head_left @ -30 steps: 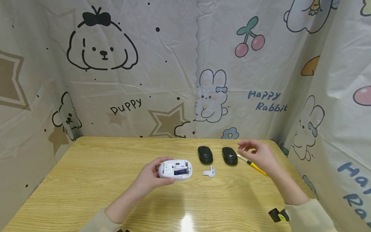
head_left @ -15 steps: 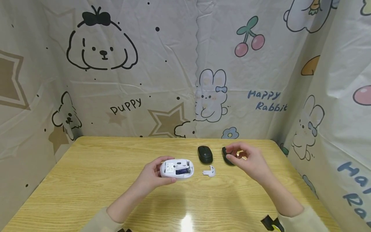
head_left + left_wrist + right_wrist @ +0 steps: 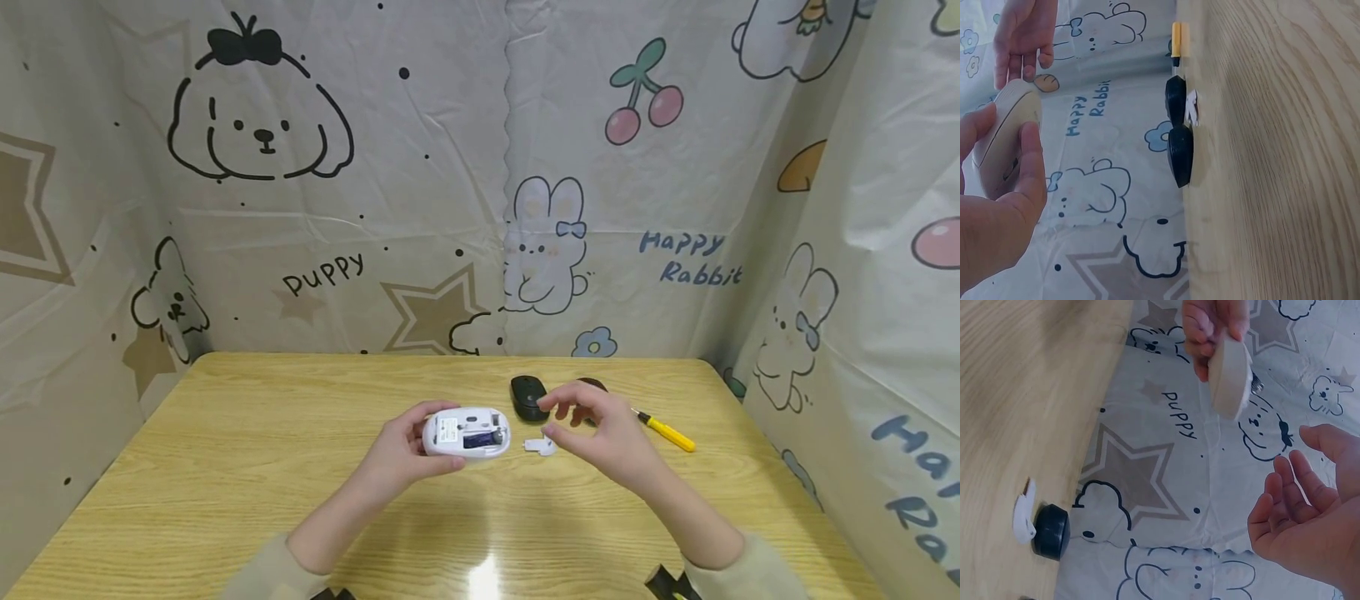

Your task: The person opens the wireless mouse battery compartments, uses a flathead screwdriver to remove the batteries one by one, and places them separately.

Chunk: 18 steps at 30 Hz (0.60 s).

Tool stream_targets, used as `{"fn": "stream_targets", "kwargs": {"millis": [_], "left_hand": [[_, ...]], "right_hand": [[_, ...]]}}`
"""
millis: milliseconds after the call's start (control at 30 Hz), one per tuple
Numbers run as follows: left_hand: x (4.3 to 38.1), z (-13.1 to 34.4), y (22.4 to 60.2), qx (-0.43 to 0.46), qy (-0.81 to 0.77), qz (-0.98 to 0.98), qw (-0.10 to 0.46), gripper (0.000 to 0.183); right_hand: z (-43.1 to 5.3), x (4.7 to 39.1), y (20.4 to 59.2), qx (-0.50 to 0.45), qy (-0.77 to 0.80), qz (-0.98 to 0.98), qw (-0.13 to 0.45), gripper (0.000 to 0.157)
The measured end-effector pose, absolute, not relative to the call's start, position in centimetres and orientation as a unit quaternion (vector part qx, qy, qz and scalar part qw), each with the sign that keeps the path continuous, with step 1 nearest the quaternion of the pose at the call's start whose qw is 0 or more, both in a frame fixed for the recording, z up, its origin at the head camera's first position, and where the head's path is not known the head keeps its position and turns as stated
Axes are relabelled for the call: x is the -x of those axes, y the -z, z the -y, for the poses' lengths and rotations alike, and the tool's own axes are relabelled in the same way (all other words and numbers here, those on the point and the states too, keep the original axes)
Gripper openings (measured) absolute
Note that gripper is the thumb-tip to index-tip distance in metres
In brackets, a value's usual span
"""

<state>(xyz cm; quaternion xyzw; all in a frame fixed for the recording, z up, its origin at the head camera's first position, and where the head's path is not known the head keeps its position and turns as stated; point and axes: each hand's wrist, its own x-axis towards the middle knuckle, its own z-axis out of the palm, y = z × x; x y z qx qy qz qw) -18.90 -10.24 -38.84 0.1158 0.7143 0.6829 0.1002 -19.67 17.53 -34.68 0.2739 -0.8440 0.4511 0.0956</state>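
Note:
In the head view my left hand [image 3: 401,450] grips a white computer mouse [image 3: 444,446] by one end, thumb along the near side. The mouse is held above the table with its underside up and its battery bay uncovered. A dark battery [image 3: 480,439] lies in the bay, and one end of it juts out in the right wrist view. My right hand [image 3: 607,433] is to the right of the mouse, fingers loosely bent and apart, holding nothing. Below its fingertips on the table lies the white battery cover [image 3: 536,447], partly hidden by the hand.
A black mouse [image 3: 527,396] stands behind the cover. A second black mouse [image 3: 592,383] is mostly hidden behind my right hand. Farther right lies a yellow-handled screwdriver [image 3: 671,433]. Printed curtains enclose the wooden table [image 3: 285,400] at the back and sides.
My right hand has moved left from beside the screwdriver, past the right black mouse, toward the white mouse. My left hand has shifted slightly right with the white mouse.

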Motion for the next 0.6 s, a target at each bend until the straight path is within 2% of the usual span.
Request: {"fn": "stream_targets", "kwargs": {"millis": [300, 600], "left_hand": [[19.0, 9.7, 39.0, -0.124, -0.680, -0.716, 0.096, 0.069], [18.9, 9.4, 39.3, -0.133, -0.677, -0.717, 0.097, 0.069]], "right_hand": [[-16.0, 19.5, 35.6, -0.314, -0.428, 0.842, 0.097, 0.026], [-15.1, 19.9, 36.2, -0.348, -0.385, 0.848, 0.102, 0.023]]}}
